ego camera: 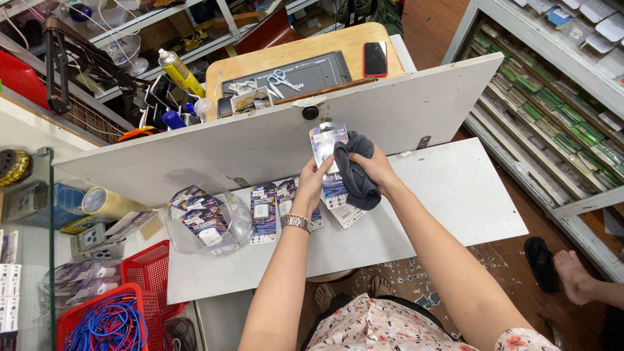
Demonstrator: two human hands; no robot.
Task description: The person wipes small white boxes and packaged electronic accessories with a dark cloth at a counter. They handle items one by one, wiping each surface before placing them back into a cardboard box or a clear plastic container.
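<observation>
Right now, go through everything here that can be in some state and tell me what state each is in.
Left hand: holds a carded packet upright.
Right hand: grips a dark cloth against the packet.
Clear bag: lying on the white board, packets inside.
Packets on the board: flat, in a row.
Phone: screen dark.
Scissors: closed, lying flat.
Red basket: upright.

Pretty bright and even here, looks like soft overhead light, no harsh glare anywhere. The white table (448, 195) reflects a lot of it and looks a bit washed out near its right edge. Shadows are faint, just a soft one under the hands and the dark cloth (356, 170). Focus is sharp in the middle. Wide lens though, so the shelves (552, 110) and the left edge bend and stretch noticeably.
</observation>
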